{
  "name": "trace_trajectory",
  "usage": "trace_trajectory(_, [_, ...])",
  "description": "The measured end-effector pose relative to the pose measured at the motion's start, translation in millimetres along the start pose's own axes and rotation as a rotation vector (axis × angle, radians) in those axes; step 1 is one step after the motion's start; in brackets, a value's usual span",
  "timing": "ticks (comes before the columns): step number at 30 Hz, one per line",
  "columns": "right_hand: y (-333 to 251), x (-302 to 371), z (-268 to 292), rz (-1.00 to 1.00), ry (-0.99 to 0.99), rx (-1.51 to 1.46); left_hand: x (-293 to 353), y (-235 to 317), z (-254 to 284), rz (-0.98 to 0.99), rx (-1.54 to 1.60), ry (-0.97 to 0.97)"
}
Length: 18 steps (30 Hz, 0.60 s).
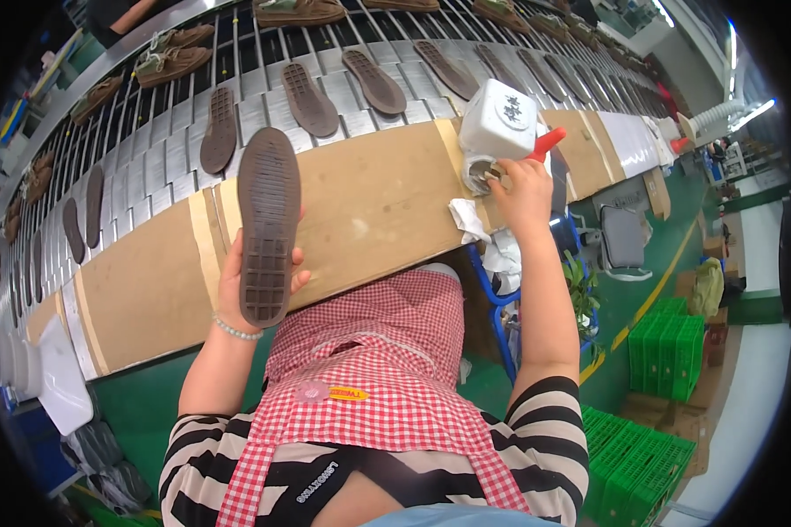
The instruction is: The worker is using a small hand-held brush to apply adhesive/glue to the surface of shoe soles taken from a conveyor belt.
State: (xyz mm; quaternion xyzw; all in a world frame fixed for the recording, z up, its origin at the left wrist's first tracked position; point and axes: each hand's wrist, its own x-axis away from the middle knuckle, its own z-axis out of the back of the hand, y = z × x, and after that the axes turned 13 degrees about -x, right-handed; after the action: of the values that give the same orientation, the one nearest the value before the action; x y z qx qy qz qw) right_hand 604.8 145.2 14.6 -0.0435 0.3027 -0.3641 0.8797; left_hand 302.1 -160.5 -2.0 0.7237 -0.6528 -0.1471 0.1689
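In my left hand (229, 283) is a brown shoe sole (268, 220), held upright above the near edge of the cardboard-covered bench. Its ridged and gridded tread faces up at me; the fingers wrap behind it and show at its right side. My right hand (526, 195) reaches to a small round metal cup (478, 173) at the bench's right. Its fingers are pinched together at the cup's mouth, and whatever they grip is too small to name. Just behind the cup stands a white plastic container (499, 119) with a red handle (547, 143) beside it.
Brown soles (308, 98) lie in a row on the metal slat conveyor (171, 145) beyond the bench's cardboard (360, 220). Shoes (174, 65) rest on rods farther back. Crumpled white paper (468, 220) hangs at the bench edge above a blue frame (498, 327). Green crates (668, 351) stand right.
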Motion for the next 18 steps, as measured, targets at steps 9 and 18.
trace_trajectory(9, [16.1, 12.3, 47.2, -0.447, -0.135, -0.189, -8.3, -25.1, 4.1, 0.134, 0.284, -0.082])
trace_trajectory(18, [-144.7, 16.0, 79.0, 0.077, -0.010, -0.708, -12.0, -52.7, -23.9, 0.343, 0.201, -0.075])
